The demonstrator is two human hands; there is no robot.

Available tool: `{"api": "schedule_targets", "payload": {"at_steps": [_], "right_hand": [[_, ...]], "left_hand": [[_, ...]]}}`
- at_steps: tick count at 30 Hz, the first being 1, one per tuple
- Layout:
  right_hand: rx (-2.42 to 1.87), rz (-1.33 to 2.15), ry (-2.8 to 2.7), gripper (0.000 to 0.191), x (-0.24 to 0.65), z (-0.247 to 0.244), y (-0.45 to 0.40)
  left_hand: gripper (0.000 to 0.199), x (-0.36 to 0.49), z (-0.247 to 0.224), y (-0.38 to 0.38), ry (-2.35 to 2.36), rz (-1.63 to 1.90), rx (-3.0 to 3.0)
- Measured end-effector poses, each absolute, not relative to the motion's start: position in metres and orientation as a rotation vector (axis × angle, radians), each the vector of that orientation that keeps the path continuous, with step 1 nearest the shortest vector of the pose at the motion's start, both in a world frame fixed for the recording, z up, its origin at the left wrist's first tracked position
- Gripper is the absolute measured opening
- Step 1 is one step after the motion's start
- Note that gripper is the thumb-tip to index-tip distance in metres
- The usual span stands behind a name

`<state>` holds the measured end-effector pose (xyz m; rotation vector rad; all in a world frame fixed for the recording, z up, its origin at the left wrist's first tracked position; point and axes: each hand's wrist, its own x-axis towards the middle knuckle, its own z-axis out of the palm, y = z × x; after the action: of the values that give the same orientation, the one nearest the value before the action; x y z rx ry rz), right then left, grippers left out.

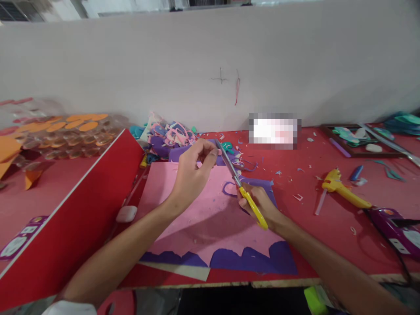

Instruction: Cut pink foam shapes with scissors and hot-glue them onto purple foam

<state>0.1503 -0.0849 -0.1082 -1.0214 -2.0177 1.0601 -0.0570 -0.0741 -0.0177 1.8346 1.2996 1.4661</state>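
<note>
In the head view my right hand (262, 202) grips a pair of scissors (250, 204) by the yellow handles, with the blades pointing up and to the left. My left hand (193, 168) is closed in a pinch beside the blade tips. A tiny pink piece (219, 152) shows at its fingertips, too small to make out fully. Under both hands lies a pink sheet (197, 218) with jagged cut edges, on top of purple sheets (252, 261). A thin purple loop (227, 189) rests on the pink sheet near my right hand.
Behind the sheets is a heap of coloured scraps (170, 135). A red board (82, 205) stands at the left, with stacked clear cups (68, 135) beyond it. At right lie a yellow glue gun (346, 191), a blue marker-like piece (356, 173) and a dark-framed tray (352, 153).
</note>
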Motion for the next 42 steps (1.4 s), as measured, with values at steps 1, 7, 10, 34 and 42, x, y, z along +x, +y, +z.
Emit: {"api": "schedule_targets", "payload": {"at_steps": [1, 7, 10, 34, 42], "right_hand": [[-1.022, 1.063, -2.016, 0.049, 0.150, -0.108, -0.085], [-1.030, 1.081, -2.007, 0.050, 0.150, -0.108, -0.084], [-1.053, 1.068, -2.005, 0.045, 0.148, -0.108, -0.085], [-0.947, 1.319, -1.785, 0.073, 0.146, -0.130, -0.085], [-0.924, 1.329, -1.779, 0.068, 0.144, -0.121, -0.086]], "left_hand": [[0.012, -0.057, -0.017, -0.074, 1.303, 1.471, 1.834], [0.012, -0.056, -0.013, -0.075, 1.294, 1.487, 1.832], [0.014, -0.057, -0.013, -0.075, 1.309, 1.487, 1.838], [0.016, -0.057, -0.018, -0.074, 1.347, 1.441, 1.869], [0.014, -0.051, -0.019, -0.077, 1.343, 1.402, 1.867]]}}
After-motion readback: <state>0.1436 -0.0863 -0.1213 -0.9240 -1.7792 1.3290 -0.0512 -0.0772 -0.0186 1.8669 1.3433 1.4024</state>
